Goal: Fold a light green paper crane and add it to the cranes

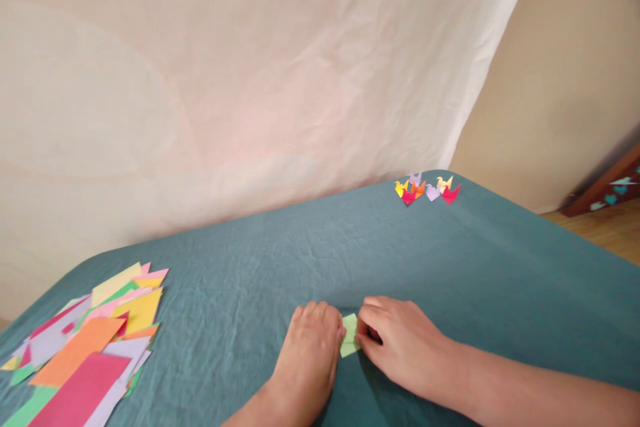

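A small light green piece of paper [349,335] with a crease across it lies between my two hands near the front of the table. My left hand [311,347] covers its left side, fingers curled and pressed down. From the other side, my right hand [395,340] pinches its right edge with thumb and fingertips. Both hands hide part of the paper, so its full outline does not show.
Loose sheets of coloured paper [80,350] are heaped on the left of the teal-covered table [240,280]. Several small folded paper birds [410,196] stand at the far right corner. A pale cloth [250,80] hangs behind the table.
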Demonstrator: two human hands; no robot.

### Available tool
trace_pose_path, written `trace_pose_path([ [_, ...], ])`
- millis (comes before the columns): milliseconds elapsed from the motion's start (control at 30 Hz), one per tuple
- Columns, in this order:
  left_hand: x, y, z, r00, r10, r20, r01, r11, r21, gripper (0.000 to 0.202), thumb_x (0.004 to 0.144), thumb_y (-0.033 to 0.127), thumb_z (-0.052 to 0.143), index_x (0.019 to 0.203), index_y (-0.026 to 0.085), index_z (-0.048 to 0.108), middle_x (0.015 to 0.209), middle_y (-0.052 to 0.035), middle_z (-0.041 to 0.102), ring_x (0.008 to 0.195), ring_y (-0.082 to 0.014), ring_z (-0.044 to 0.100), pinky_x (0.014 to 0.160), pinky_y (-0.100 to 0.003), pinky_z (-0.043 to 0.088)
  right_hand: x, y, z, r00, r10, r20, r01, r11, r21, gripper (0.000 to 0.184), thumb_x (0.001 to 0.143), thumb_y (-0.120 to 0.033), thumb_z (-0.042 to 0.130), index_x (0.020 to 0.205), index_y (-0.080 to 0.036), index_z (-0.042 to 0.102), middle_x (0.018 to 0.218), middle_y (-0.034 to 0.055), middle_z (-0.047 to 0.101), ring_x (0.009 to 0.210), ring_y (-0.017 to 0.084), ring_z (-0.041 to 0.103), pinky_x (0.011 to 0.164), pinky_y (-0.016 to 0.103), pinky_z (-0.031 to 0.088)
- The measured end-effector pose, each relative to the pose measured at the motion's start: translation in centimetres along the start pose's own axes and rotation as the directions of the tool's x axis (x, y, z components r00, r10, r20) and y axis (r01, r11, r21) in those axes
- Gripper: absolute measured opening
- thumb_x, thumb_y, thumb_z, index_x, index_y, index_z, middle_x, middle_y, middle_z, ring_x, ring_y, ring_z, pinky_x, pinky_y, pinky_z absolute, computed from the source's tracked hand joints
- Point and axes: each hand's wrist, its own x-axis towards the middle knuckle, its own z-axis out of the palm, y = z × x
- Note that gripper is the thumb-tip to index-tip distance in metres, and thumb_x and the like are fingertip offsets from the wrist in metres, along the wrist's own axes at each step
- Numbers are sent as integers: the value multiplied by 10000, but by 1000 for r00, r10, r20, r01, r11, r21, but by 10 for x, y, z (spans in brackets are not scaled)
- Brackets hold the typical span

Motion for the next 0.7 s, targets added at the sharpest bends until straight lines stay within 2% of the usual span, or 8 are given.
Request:
trace_pose_path([
  [500, 2, 1, -2, 1000, 7, 12, -7, 1000, 25, 232, 933, 175, 342, 866, 170, 565, 842, -62, 576, 785, -226, 523, 730, -380, 388, 1, 1, -1, 1000, 8, 20, -8, 1000, -3, 102, 777, -158, 582, 690, -192, 625, 719, -22, 624, 676, 123, 577, 595, 240, 319],
  [700, 0, -4, -5, 999, 23, -41, -28, 990, -140, 185, 927, 155, 375, 879, 197, 548, 819, -21, 592, 773, -193, 530, 718, -322, 376, 1, -1, -1, 1000, 4, 9, -4, 1000, -31, 114, 793, -163, 567, 694, -188, 616, 709, -16, 619, 657, 125, 569, 591, 246, 315],
])
